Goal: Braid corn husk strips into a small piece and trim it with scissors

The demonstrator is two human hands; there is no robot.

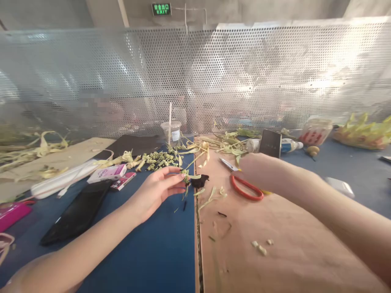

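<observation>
My left hand [161, 186] is closed in a pinch around a small green plant piece [185, 176] with pale leafy strips, over the edge between the blue tabletop and the brown board. Just right of the fingertips lies a black crumpled clump [200, 181]. My right hand [251, 163] reaches in over the brown board, beside scissors [247, 189] with red handles. The scissors lie with their blades toward the far left. The fingers of my right hand are hidden, so whether it touches the scissors is unclear.
Curled green knots [161, 160] and dried strips [206, 152] lie behind my left hand. A plastic cup [171, 132] with a straw, a phone [270, 143] and a bottle [288, 145] stand farther back. A black pouch [77, 211] lies left. A perforated metal screen [195, 73] closes the back.
</observation>
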